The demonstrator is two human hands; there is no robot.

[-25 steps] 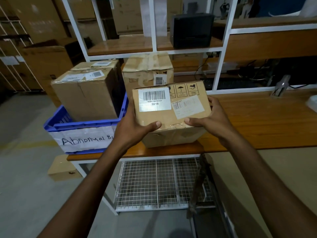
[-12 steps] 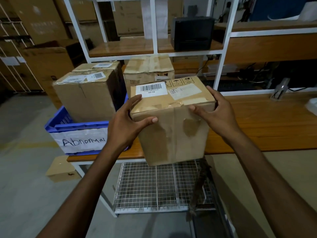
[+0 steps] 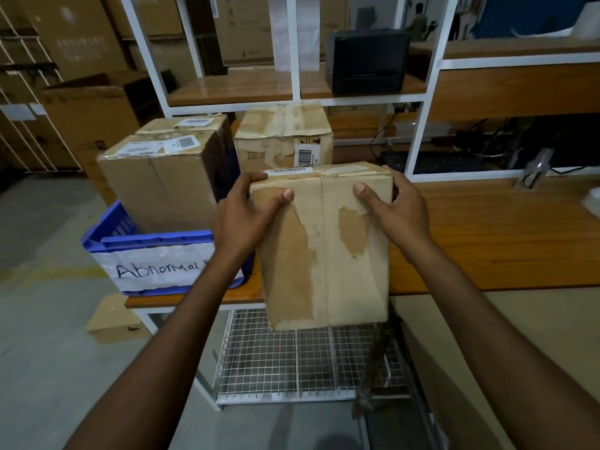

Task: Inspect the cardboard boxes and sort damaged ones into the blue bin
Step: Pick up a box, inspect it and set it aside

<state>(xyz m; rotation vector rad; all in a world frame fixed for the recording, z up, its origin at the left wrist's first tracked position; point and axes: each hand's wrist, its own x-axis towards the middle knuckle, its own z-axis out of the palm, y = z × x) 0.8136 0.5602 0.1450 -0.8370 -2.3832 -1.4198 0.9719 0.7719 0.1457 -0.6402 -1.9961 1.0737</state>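
A white shelf frame [image 3: 293, 60] rises at the far side, with a dark machine [image 3: 368, 61] on its wooden shelf and stacked cartons beyond to the left. Below it a long wooden table [image 3: 487, 235] runs left to right, with a wire rack [image 3: 298, 358] underneath and a concrete floor [image 3: 42, 336] around it. The blue bin [image 3: 107, 228] sits on the table's left end, labelled "Abnormal", with two boxes in it; another box [image 3: 284, 134] stands on the table just behind.

The held box [image 3: 324, 248] hangs in the air at the near table edge, right of the bin. The left hand [image 3: 242, 219] and right hand [image 3: 401, 211] each clasp an upper corner, thumbs pressed on the near face. That face shows torn, peeled patches, so it likely counts as damaged. To inspect well, keep both grips firm, tilt slowly to show every side, then carry it left over the bin.
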